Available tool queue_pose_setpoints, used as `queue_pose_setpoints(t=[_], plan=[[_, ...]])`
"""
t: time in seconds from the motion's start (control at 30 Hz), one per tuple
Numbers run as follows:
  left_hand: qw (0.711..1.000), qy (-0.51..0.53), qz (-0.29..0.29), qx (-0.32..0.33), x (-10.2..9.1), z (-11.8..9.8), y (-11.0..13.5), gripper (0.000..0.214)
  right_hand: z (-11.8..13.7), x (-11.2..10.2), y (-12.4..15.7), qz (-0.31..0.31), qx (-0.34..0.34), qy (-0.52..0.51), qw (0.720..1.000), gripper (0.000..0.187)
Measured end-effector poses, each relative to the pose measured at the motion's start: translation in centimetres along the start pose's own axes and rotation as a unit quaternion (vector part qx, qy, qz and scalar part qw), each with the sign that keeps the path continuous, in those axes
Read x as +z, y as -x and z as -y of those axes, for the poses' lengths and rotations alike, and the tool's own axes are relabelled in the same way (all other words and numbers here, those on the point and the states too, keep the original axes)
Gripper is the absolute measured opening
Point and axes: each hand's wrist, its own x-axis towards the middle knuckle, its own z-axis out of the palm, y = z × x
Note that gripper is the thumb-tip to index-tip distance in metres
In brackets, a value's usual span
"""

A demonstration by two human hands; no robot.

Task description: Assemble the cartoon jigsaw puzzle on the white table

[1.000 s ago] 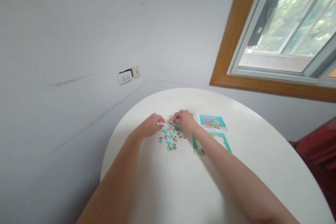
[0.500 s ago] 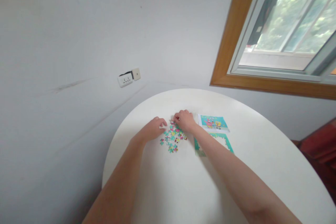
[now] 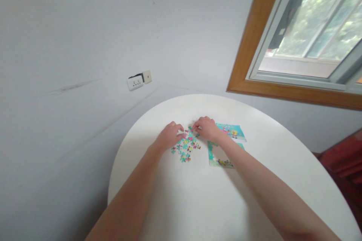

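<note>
A pile of small teal, pink and yellow jigsaw pieces [image 3: 185,147] lies on a round white table [image 3: 198,199]. My left hand [image 3: 171,135] rests at the pile's left edge with its fingers curled and pinched on the pieces. My right hand [image 3: 207,127] is at the pile's upper right, fingers bent and pinched on a piece. Just right of the pile lies a teal-bordered puzzle frame [image 3: 220,155] with a white middle, partly under my right forearm. A cartoon picture card [image 3: 234,132] lies beyond it.
A white wall with a socket plate [image 3: 138,80] stands behind the table on the left. A wood-framed window [image 3: 285,45] fills the upper right. Something dark red [image 3: 343,158] sits beside the table at the right edge.
Both hands have shifted slightly right and closer together over the top of the pile. The right forearm now uncovers more of the puzzle frame.
</note>
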Motion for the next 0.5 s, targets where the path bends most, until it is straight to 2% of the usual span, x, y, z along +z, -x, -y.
queue_pose_setpoints(t=[0.23, 0.5], plan=[[1.0, 0.003, 0.001, 0.008, 0.5, 0.2, -0.2, 0.018, -1.1, 0.1, 0.8, 0.016, -0.011, 0.009, 1.0, 0.027], [0.999, 0.022, 0.001, 0.024, 0.7, 0.9, -0.2, 0.023, -0.3, -0.1, 1.8, 0.02, -0.052, -0.007, 0.998, 0.026]])
